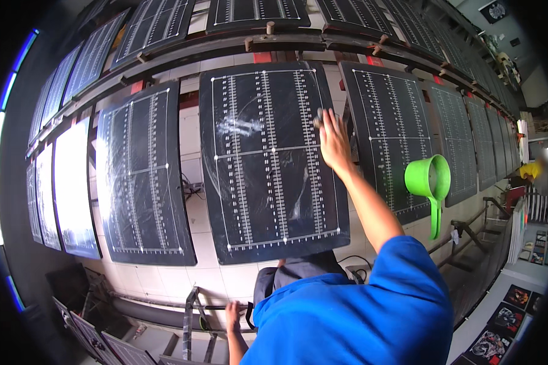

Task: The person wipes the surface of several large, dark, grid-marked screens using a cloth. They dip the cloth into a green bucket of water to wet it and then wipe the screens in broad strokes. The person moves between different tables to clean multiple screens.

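A large black board [243, 201] with white ruled scales and grid lines lies before me, its surface streaked with wet, shiny smears. My right hand [333, 139] is at the board's right edge, arm stretched out. Its fingers press over a small dark grey pad [318, 120], most of which they cover; its exact kind is hidden. My left hand [232, 316] hangs low by my side, off the board, beside a dark metal bar. It looks empty, with its fingers loosely apart. On the neighbouring board [386, 152] to the right rests a bright green long-handled scoop [415, 177].
Similar boards [143, 201] line both sides on metal racks, with a farther row behind a long rail [195, 52] carrying short pegs. A metal frame [192, 322] stands at the lower left. A person in yellow [531, 170] is at the far right.
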A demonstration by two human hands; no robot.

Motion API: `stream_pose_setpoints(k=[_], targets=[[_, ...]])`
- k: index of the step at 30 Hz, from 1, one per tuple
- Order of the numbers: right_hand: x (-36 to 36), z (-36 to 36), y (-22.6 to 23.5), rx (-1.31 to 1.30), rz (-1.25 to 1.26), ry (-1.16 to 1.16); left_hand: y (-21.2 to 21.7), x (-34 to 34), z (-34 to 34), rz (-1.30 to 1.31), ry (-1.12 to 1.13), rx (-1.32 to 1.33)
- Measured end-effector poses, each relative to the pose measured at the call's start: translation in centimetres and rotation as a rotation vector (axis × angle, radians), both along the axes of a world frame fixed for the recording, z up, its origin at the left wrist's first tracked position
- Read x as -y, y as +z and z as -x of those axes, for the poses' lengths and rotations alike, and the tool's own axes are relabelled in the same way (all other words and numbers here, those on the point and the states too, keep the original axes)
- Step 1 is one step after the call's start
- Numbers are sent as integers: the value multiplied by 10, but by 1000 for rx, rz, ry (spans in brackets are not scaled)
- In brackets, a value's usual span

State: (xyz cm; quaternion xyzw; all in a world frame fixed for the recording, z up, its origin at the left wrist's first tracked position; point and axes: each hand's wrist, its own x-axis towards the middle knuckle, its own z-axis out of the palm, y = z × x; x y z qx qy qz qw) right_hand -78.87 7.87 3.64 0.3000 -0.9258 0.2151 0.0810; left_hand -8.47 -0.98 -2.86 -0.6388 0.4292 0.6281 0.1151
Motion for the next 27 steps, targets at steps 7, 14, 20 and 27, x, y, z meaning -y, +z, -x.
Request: stream_pose_setpoints(k=[7,14,20,27], targets=[[-137,-256,38,139,-169,129,3,-22,-13,39,252,-140],[53,-378,28,154,-55,593,3,-60,-71,44,318,-203],[111,-389,21,109,-33,846,5,-40,-74,180,187,-197],[-31,-345,33,761,424,668,-2,-16,16,135,-173,-265]])
